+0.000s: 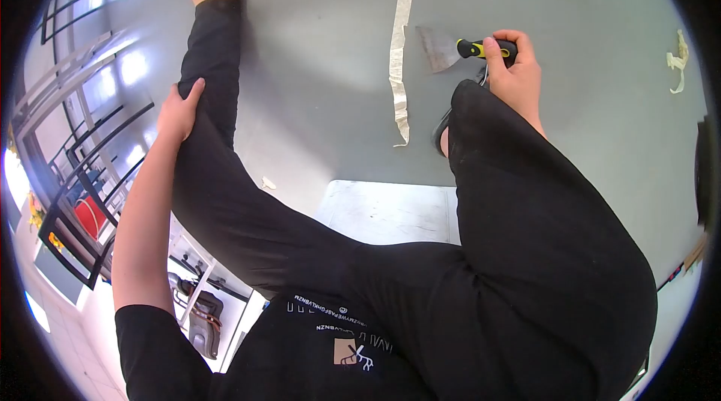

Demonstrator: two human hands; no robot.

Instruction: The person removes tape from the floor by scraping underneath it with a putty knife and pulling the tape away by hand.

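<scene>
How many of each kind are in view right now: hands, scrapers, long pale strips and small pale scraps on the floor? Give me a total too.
Hands: 2
Scraper: 1
Long pale strip: 1
Small pale scraps: 2
Total: 6

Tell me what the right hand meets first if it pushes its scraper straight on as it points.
The scraper in the right hand would probably meet the pale tape strip first; how high the blade sits above the grey floor is unclear, so it might pass over.
</scene>
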